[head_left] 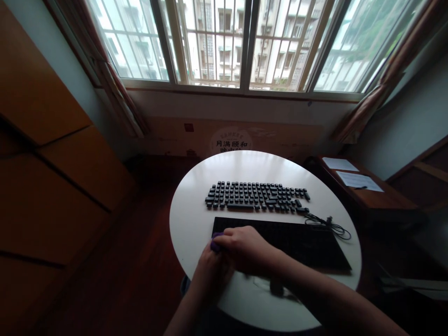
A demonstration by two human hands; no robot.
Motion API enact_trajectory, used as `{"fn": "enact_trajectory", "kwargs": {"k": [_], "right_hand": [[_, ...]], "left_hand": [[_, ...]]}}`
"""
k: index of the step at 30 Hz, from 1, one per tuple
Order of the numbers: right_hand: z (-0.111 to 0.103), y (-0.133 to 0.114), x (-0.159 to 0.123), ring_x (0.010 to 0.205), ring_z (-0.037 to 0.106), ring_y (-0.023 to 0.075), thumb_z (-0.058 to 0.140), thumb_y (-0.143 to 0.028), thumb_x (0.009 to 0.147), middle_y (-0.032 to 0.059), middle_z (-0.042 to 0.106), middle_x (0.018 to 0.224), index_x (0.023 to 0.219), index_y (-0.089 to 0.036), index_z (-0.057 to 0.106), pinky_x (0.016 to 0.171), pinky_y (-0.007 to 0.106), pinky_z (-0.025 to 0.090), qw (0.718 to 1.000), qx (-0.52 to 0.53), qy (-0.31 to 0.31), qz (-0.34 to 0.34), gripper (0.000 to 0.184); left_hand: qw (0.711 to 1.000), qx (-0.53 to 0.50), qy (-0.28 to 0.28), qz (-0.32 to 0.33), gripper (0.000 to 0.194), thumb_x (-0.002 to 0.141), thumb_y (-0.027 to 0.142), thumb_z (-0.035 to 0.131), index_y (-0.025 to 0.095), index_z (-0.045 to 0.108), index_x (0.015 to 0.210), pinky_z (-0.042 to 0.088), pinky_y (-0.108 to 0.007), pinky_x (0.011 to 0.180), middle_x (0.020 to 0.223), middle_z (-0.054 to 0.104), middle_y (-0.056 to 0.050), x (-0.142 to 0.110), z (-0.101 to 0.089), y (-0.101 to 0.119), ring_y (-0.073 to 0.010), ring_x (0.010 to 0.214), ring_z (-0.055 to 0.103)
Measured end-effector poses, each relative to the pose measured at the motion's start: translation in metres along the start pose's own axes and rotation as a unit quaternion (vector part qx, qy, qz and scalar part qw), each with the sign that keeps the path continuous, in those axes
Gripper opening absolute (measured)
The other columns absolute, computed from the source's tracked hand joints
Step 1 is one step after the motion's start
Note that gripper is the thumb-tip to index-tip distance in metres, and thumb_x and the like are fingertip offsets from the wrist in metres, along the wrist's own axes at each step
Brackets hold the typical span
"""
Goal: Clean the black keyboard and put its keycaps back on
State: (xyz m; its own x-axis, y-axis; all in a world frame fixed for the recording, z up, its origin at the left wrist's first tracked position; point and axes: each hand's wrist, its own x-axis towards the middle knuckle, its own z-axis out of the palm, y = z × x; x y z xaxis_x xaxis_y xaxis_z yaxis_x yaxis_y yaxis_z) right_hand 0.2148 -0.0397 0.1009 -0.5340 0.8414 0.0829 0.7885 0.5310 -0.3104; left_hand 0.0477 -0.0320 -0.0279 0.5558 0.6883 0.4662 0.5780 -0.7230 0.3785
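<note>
Both hands meet over the near left part of a round white table (191,200). My right hand (247,245) is closed, its fingers pinching a small purple piece (217,243) that may be cloth; its kind is unclear. Just below is my left hand (212,268), curled and touching the purple piece, its fingers mostly hidden and blurred. Under the hands lies a black keyboard base (297,240) without its keycaps, its left part covered by them. Beyond it, loose black keycaps (245,193) are laid out in keyboard order. A coiled black cable (331,225) rests at the base's upper right.
A small dark object (276,288) lies near the table's front, partly behind my right forearm. To the right, a wooden table (378,198) bears papers (360,181) and a pen (360,188). A wooden cabinet (70,163) stands left; a printed carton (280,135) is below the window.
</note>
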Motion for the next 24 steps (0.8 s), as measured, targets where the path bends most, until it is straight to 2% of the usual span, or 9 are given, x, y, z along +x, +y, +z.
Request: {"fn": "enact_trajectory", "kwargs": {"k": [1, 4, 6, 8, 13, 16, 20, 24], "right_hand": [[-0.006, 0.010, -0.005, 0.075, 0.065, 0.0165, 0.057, -0.022, 0.087, 0.0033, 0.072, 0.094, 0.114, -0.024, 0.070, 0.061, 0.024, 0.040, 0.999, -0.004, 0.003, 0.033, 0.030], [-0.018, 0.041, -0.017, 0.082, 0.068, 0.0194, 0.053, -0.022, 0.091, 0.0063, 0.073, 0.101, 0.117, -0.024, 0.071, 0.070, 0.026, 0.045, 0.991, -0.019, 0.013, 0.132, 0.032], [-0.018, 0.056, -0.023, 0.090, 0.069, 0.0214, 0.051, -0.021, 0.091, 0.0065, 0.074, 0.105, 0.117, -0.025, 0.073, 0.077, 0.027, 0.046, 0.990, -0.007, -0.002, 0.142, 0.034], [-0.009, 0.062, -0.023, 0.096, 0.068, 0.0225, 0.052, -0.021, 0.090, 0.0058, 0.075, 0.109, 0.116, -0.025, 0.074, 0.083, 0.028, 0.047, 0.991, 0.019, -0.022, 0.129, 0.034], [0.031, 0.050, 0.002, 0.101, 0.068, 0.0228, 0.053, -0.021, 0.089, 0.0062, 0.075, 0.112, 0.118, -0.024, 0.073, 0.087, 0.029, 0.048, 0.992, 0.062, -0.046, 0.098, 0.036], [0.044, 0.039, 0.025, 0.101, 0.068, 0.0224, 0.051, -0.023, 0.091, 0.0065, 0.075, 0.112, 0.120, -0.023, 0.072, 0.087, 0.028, 0.048, 0.993, 0.056, -0.038, 0.096, 0.036], [0.042, 0.032, 0.043, 0.104, 0.068, 0.0229, 0.049, -0.026, 0.091, 0.0053, 0.074, 0.115, 0.117, -0.026, 0.073, 0.086, 0.029, 0.048, 0.992, 0.021, -0.058, 0.111, 0.035], [0.031, 0.032, 0.038, 0.099, 0.070, 0.0242, 0.048, -0.028, 0.091, 0.0047, 0.077, 0.108, 0.112, -0.028, 0.075, 0.080, 0.030, 0.049, 0.986, -0.001, -0.080, 0.148, 0.034]], "left_hand": [[1.000, 0.008, -0.020, 0.008, 0.039, 0.087, 0.020, 0.057, 0.023, 0.064, 0.125, 0.053, -0.052, 0.101, 0.127, 0.066, -0.010, 0.002, -0.004, 0.003, -0.0324, 0.118, 0.061], [0.999, 0.028, -0.013, 0.018, 0.034, 0.091, 0.019, 0.052, 0.019, 0.066, 0.122, 0.051, -0.052, 0.105, 0.133, 0.063, -0.012, -0.001, -0.013, 0.010, -0.0312, 0.124, 0.058], [0.999, 0.030, -0.007, 0.019, 0.032, 0.092, 0.019, 0.052, 0.017, 0.067, 0.121, 0.052, -0.051, 0.104, 0.130, 0.065, -0.012, -0.006, -0.015, 0.013, -0.0307, 0.123, 0.059], [0.999, 0.027, -0.015, 0.019, 0.033, 0.091, 0.020, 0.052, 0.017, 0.067, 0.121, 0.052, -0.052, 0.105, 0.129, 0.066, -0.012, -0.011, -0.016, 0.016, -0.0309, 0.123, 0.059], [0.999, 0.008, -0.042, 0.009, 0.030, 0.091, 0.023, 0.054, 0.019, 0.069, 0.116, 0.049, -0.054, 0.106, 0.128, 0.067, -0.011, -0.009, -0.023, 0.021, -0.0321, 0.119, 0.061], [0.998, 0.005, -0.056, 0.002, 0.031, 0.086, 0.020, 0.056, 0.021, 0.070, 0.114, 0.049, -0.055, 0.106, 0.126, 0.067, -0.010, -0.006, -0.025, 0.021, -0.0331, 0.116, 0.061], [0.999, 0.013, -0.044, 0.010, 0.037, 0.083, 0.015, 0.055, 0.021, 0.068, 0.116, 0.052, -0.053, 0.100, 0.122, 0.068, -0.011, -0.004, -0.024, 0.020, -0.0324, 0.111, 0.061], [0.999, 0.016, -0.019, 0.021, 0.033, 0.087, 0.014, 0.051, 0.022, 0.069, 0.113, 0.053, -0.051, 0.097, 0.121, 0.068, -0.010, -0.002, -0.021, 0.017, -0.0306, 0.108, 0.062]]}}
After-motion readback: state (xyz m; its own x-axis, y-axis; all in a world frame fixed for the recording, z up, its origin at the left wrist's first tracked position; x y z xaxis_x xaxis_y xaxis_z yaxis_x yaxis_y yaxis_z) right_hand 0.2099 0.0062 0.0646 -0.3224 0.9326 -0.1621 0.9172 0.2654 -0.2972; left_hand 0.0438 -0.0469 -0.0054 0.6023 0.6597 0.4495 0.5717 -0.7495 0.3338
